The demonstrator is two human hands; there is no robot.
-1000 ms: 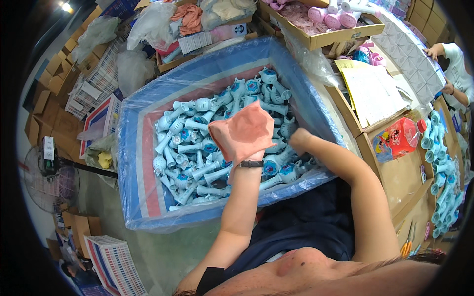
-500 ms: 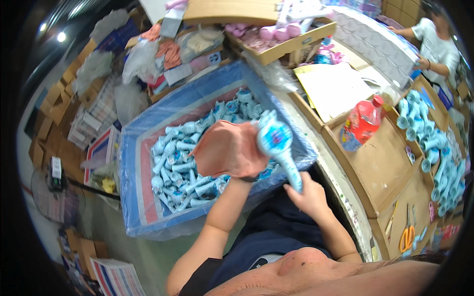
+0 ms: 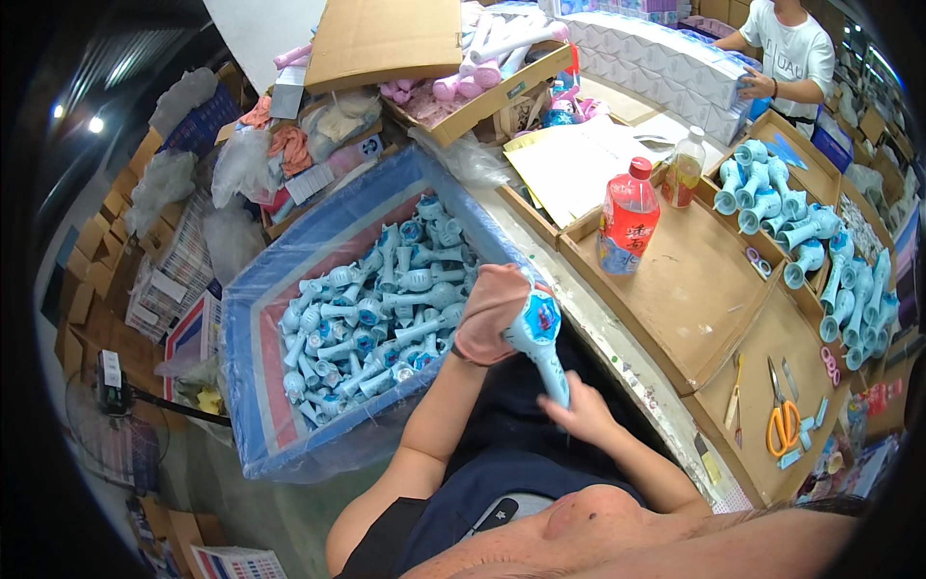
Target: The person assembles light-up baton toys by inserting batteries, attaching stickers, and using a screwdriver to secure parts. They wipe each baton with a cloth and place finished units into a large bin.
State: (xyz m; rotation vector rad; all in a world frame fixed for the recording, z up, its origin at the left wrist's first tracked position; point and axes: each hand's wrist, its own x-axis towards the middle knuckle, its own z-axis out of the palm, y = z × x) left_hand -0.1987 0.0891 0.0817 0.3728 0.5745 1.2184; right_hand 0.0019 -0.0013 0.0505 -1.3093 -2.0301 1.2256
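My left hand, wrapped in a pink cloth, presses against the round head of a light blue handheld fan toy. My right hand grips the lower end of that toy's handle, above my lap. Just to the left stands a large blue bag-lined bin filled with several more of the same blue toys.
A wooden workbench on my right carries a red drink bottle, a small yellow bottle, orange scissors and rows of blue toys. Another person stands at the far right. Cardboard boxes and bagged goods lie behind the bin.
My right hand has pulled one blue toy out of the bin and brought it over my lap. My cloth-covered left hand followed it from the bin to the toy's head.
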